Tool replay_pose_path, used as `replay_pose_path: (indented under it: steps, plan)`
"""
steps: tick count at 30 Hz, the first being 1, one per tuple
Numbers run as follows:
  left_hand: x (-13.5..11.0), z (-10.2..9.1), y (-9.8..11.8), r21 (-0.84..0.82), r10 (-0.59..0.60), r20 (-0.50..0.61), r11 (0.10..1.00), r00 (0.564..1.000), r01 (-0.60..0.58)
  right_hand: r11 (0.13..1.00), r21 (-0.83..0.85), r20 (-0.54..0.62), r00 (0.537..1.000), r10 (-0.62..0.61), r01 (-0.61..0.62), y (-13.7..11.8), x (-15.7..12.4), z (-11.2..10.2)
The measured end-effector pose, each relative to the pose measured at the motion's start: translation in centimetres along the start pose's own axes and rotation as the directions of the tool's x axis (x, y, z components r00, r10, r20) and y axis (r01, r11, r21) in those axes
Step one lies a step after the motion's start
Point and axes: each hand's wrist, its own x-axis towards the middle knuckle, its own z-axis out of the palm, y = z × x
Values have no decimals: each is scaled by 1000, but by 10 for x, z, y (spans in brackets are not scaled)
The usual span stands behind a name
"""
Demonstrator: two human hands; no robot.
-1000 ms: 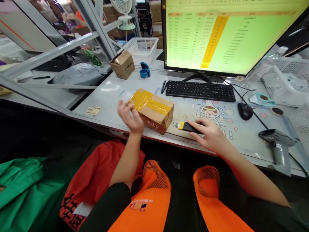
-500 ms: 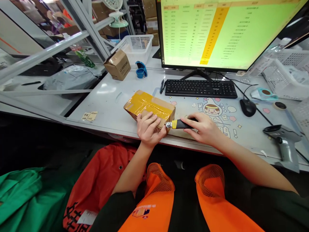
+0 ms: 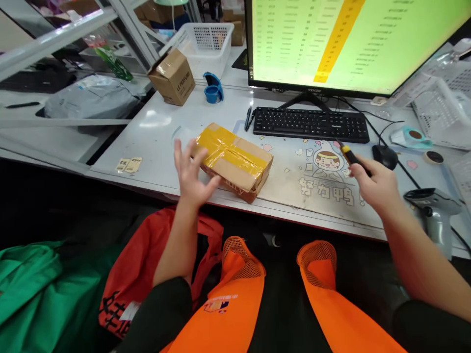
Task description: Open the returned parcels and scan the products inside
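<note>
A brown cardboard box (image 3: 235, 159) with wide yellow packing tape across its top lies near the front edge of the desk, slightly turned. My left hand (image 3: 193, 176) is at the box's left end, fingers spread and gripping nothing; whether a fingertip touches the cardboard I cannot tell. Off to the right, my right hand (image 3: 377, 184) is closed around a black and yellow utility knife (image 3: 351, 156). The knife's tip points up and left, over the desk mat (image 3: 290, 189) with the cartoon figure, below the keyboard (image 3: 311, 123).
Behind the box stand a small open carton (image 3: 172, 78), a blue lidded container (image 3: 213, 89) and a white basket (image 3: 209, 49). A monitor (image 3: 312, 90) rises at the back. To the right are a mouse (image 3: 384, 156), tape rolls (image 3: 433, 157) and a barcode scanner (image 3: 434, 211).
My right hand has drawn the knife away from the box's right end, to the right and up. My left hand has let go of the front side and moved left, fingers spreading.
</note>
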Motion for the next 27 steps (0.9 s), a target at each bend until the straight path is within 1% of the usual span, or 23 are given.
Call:
replay_pose_path:
  steps: [1,2,3,4,6,7,9,10,11,12,14,16,19,21,23,27]
  plan:
    - [4,-4,-9,-9,-40,-5,999,999,40,999,33,20,1000,7,-8,-13,-11,-8]
    - [6,-5,-11,-27,-57,-18,998,998,56,999,49,31,999,5,-7,-28,-19,-17]
    - [5,-3,-7,-38,-49,-42,998,998,47,999,52,35,999,-16,14,-45,-25,-25]
    - [3,1,4,-27,-27,-76,999,997,25,997,43,31,998,-58,56,-62,-27,-33]
    - [-8,16,39,48,24,-134,999,991,-18,980,13,57,979,-197,196,-98,-25,-44]
    - [-15,25,59,83,46,-143,996,989,-34,961,4,89,957,-276,277,-116,-22,-46]
    - [-28,44,93,113,79,-179,992,981,-59,911,-8,193,895,-403,412,-150,-14,-46]
    - [-32,51,104,115,89,-205,991,975,-67,888,-26,244,864,-440,459,-164,-10,-44]
    - [-35,57,111,113,97,-234,991,967,-71,867,-56,289,839,-461,495,-177,-6,-40]
    - [-36,62,114,110,101,-256,991,961,-74,848,-97,323,822,-469,522,-187,-3,-35]
    - [-34,67,111,97,102,-271,992,957,-78,810,-177,381,798,-467,559,-204,4,-26]
    - [-31,69,103,66,112,-273,993,955,-97,779,-233,419,783,-460,582,-215,11,-17]
    - [-30,71,96,-1,126,-295,991,947,-132,750,-285,441,776,-450,597,-226,19,-9]
    - [-32,73,95,-35,115,-308,991,945,-132,749,-291,448,776,-444,596,-231,24,-6]
    - [-35,76,95,-28,106,-312,992,944,-121,760,-273,470,771,-430,590,-234,28,-6]
    - [-37,79,94,4,113,-315,993,942,-118,758,-236,539,731,-419,608,-237,34,-10]
